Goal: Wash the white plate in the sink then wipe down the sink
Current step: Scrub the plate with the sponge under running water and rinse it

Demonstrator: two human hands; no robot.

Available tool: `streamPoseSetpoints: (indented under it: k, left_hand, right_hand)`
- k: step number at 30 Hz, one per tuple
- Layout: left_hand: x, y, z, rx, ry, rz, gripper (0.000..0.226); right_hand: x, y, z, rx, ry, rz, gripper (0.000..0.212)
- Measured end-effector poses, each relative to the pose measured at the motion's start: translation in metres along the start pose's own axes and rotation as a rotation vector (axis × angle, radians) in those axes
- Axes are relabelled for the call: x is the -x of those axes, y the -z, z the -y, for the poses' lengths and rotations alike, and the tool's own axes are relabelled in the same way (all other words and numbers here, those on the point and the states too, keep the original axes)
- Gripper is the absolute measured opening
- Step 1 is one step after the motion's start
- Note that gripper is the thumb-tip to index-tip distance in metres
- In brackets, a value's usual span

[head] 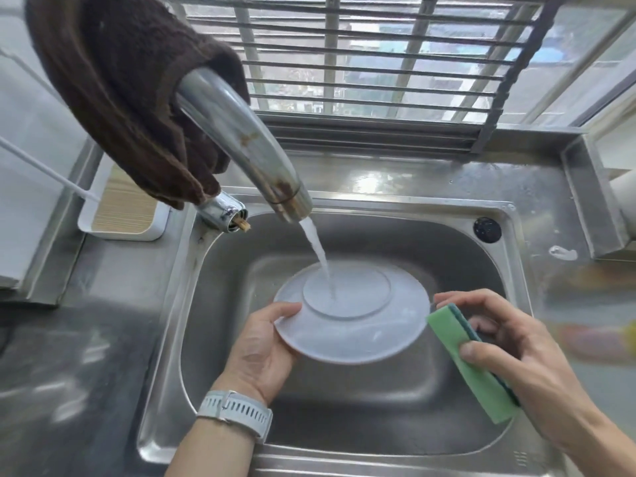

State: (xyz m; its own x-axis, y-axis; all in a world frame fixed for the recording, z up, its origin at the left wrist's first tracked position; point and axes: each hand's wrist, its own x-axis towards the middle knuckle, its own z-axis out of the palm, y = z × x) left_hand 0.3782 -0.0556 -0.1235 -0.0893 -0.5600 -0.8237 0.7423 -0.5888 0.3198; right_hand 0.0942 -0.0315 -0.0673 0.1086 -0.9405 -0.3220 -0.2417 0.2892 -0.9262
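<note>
Left hand (261, 342) pinching plate (358, 335) rim, underside up, over sink (220, 304) under running tap (247, 146). Right hand (509, 342) gripping sponge (471, 363). Risk: wet one-handed hold slipping, plate dropping; stream splashing out.

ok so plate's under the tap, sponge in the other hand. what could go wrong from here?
1. The left hand grips the wet white plate by one rim edge only; it could slip and drop into the sink.
2. Water lands on the plate's upturned base and may splash over the sink rim.
3. The right hand holds the green sponge clear of the plate; scrubbing one-handed could tip it.
</note>
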Motion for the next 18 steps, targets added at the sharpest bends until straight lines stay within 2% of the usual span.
streamPoseSetpoints:
  k: [2,5,8,11,14,16,18]
  left_hand:
    - [0.004,-0.003,0.0,-0.081,-0.044,-0.047,0.038]
    - [0.001,-0.005,0.008,-0.175,-0.133,-0.114,0.035]
    - [0.005,-0.018,0.019,-0.231,-0.206,-0.115,0.034]
    - [0.007,-0.024,0.027,-0.4,-0.382,-0.151,0.031]
    - [0.004,-0.018,0.026,-0.57,-0.575,-0.208,0.034]
    - [0.005,-0.015,0.023,-0.698,-0.659,-0.253,0.038]
    - [0.011,-0.015,0.021,-0.777,-0.699,-0.276,0.047]
  right_hand:
    - [0.002,-0.013,0.006,0.097,0.057,-0.063,0.047]
    - [-0.002,-0.061,0.012,0.316,0.211,-0.058,0.042]
    - [-0.02,-0.111,0.004,0.434,0.259,-0.076,0.046]
    - [-0.045,-0.134,-0.002,0.521,0.3,-0.143,0.044]
    - [-0.069,-0.139,0.002,0.583,0.4,-0.137,0.042]
    - [-0.092,-0.132,0.001,0.574,0.363,-0.115,0.04]
    - [-0.114,-0.12,-0.002,0.5,0.198,-0.118,0.04]
